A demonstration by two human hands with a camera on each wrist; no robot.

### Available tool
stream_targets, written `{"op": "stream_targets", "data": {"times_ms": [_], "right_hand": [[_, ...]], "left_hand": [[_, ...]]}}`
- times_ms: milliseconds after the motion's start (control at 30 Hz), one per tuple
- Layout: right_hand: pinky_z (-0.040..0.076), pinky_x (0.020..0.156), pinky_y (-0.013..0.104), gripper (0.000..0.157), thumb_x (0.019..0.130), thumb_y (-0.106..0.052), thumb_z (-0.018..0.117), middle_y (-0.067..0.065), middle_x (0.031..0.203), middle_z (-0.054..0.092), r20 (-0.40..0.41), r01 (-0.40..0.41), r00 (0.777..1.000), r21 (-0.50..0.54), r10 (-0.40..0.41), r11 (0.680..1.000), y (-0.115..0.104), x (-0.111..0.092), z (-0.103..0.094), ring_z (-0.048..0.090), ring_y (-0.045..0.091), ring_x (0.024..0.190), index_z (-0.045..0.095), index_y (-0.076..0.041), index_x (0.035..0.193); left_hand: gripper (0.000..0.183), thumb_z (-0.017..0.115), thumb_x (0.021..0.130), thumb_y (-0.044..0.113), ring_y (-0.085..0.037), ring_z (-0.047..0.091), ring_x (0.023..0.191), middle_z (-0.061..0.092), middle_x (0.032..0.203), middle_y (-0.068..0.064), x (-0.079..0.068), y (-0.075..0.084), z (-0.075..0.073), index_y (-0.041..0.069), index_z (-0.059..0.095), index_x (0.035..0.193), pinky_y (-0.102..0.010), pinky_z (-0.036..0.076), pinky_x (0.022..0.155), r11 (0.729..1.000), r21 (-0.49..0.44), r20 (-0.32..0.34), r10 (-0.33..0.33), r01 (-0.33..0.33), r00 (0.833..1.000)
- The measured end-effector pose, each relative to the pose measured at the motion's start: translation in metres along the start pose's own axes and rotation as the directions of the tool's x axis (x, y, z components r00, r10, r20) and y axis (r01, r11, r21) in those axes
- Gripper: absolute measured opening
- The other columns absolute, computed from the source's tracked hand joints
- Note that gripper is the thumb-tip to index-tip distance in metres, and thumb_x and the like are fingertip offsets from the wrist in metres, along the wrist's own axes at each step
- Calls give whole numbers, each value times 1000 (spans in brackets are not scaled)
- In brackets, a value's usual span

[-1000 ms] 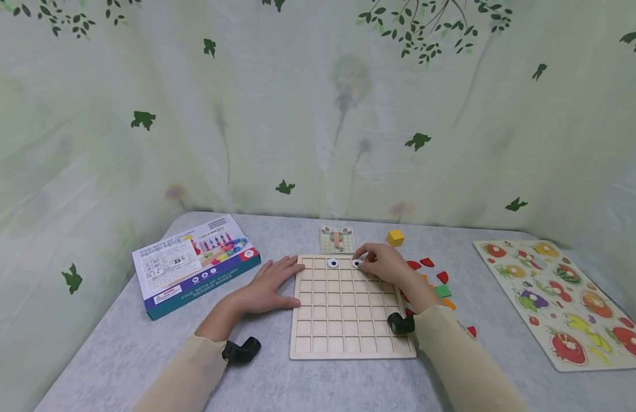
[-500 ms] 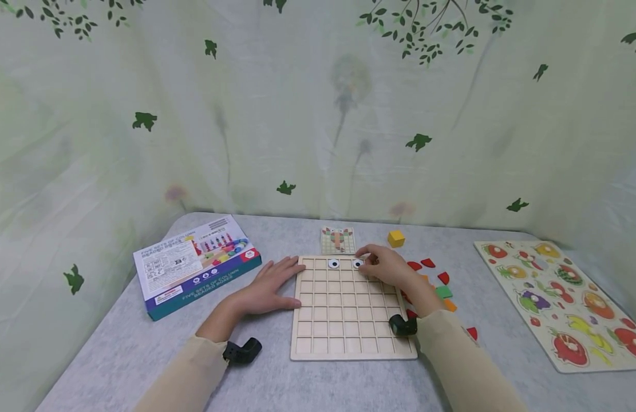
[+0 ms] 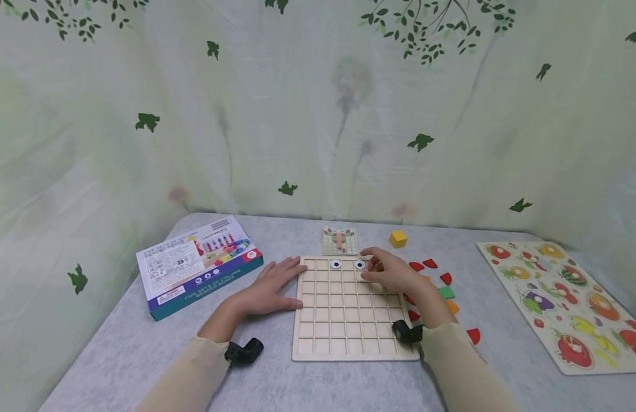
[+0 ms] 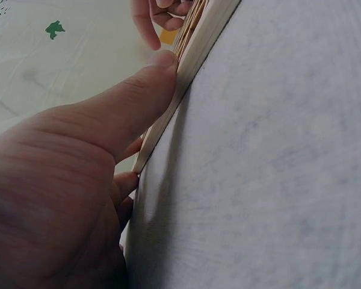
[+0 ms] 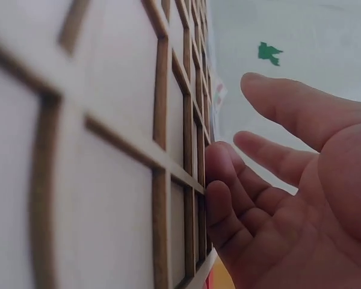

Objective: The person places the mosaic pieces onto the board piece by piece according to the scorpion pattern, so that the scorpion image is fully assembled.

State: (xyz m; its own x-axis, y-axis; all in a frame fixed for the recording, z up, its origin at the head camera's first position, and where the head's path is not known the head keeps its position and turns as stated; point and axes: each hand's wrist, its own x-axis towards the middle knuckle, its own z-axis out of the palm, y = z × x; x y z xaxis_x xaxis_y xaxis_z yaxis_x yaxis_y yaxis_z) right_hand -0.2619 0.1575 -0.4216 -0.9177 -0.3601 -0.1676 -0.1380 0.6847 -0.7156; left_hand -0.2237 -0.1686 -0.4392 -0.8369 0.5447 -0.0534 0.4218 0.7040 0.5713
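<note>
A wooden grid board [image 3: 343, 315] lies flat on the table before me. Two white eye tiles, the left one [image 3: 335, 264] and the right one [image 3: 360, 264], sit in its far row with a gap between them. My left hand [image 3: 268, 292] rests spread along the board's left side, thumb and fingertips at the edge; in the left wrist view the thumb [image 4: 150, 84] presses the rim. Just right of the right eye tile is my right hand [image 3: 395, 273], holding nothing. The right wrist view shows its thumb [image 5: 289, 102] apart from the loosely bent fingers, which meet the grid.
A small pattern card [image 3: 340, 241] lies behind the board, with a yellow cube [image 3: 398, 239] to its right. Several red pieces [image 3: 446, 278], a green one [image 3: 446, 292] and orange ones lie right of the board. A boxed set [image 3: 199, 263] is left, a fruit puzzle board [image 3: 546, 326] far right.
My right hand has let go of the right eye tile and drawn slightly to the right, its thumb and finger parting. The tile stays in the far row. My left hand keeps its place.
</note>
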Motion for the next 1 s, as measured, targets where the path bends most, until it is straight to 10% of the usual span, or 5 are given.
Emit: {"op": "stream_targets", "data": {"times_ms": [600, 1000], "right_hand": [[53, 71, 29, 39, 99, -23, 62, 11, 112, 62, -194, -26, 981, -29, 20, 999, 19, -21, -30, 64, 22, 90, 57, -11, 137], [57, 87, 40, 40, 98, -26, 62, 18, 127, 56, -303, -246, 927, -48, 220, 968, 47, -25, -46, 54, 34, 113, 56, -14, 136]], "left_hand": [[83, 73, 87, 48, -33, 11, 157, 20, 168, -10, 1, 1, 0, 17, 36, 156, -60, 1, 126, 1000, 5, 4, 7, -7, 1000], [83, 72, 88, 48, -33, 10, 157, 19, 168, -9, 0, 1, -1, 19, 36, 156, -58, 1, 127, 1000, 5, 3, -8, 8, 1000]]}}
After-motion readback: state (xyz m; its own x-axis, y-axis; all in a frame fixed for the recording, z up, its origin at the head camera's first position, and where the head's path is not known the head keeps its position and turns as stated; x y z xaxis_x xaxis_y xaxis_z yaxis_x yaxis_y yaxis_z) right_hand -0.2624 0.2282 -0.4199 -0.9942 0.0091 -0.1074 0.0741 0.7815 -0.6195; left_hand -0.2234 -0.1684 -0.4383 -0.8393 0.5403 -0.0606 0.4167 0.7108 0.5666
